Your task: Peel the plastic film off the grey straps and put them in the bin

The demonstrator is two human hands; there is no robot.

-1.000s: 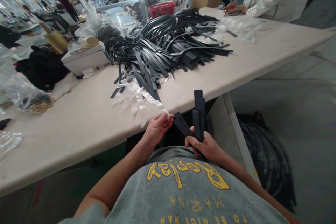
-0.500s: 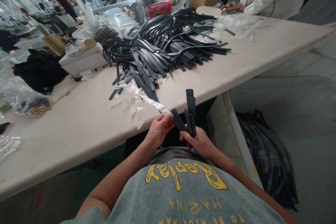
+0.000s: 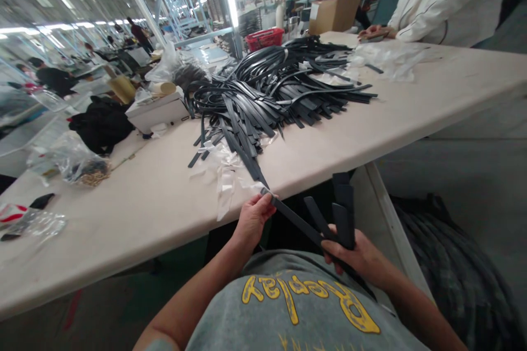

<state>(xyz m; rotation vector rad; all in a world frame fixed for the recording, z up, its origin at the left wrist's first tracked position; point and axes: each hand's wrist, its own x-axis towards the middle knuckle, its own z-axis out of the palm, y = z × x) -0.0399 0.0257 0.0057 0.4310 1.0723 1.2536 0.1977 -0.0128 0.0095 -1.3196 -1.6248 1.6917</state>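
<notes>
My left hand [image 3: 256, 216] pinches the end of a black strap [image 3: 297, 222] at the table's front edge, beside a piece of white tape [image 3: 255, 187]. That strap stretches across to my right hand [image 3: 354, 253], which is closed around several dark straps [image 3: 344, 214] whose ends stick up above the fingers. Beyond my hands a large pile of black straps [image 3: 267, 85] lies on the table, with some ends reaching toward my left hand. Crumpled white strips [image 3: 225, 184] lie on the tabletop just left of those ends.
The pale table [image 3: 164, 214] runs across the view. On it are a white box [image 3: 158, 112], black cloth [image 3: 101, 123] and plastic bags [image 3: 78, 162]. Farther back are a red basket [image 3: 264, 38] and a cardboard box [image 3: 338, 8]. A person in white [image 3: 432, 19] leans there. More straps [image 3: 461, 252] hang at lower right.
My right hand has moved right and down with its straps, away from my left hand, and a longer length of strap now spans between them. The camera view has shifted.
</notes>
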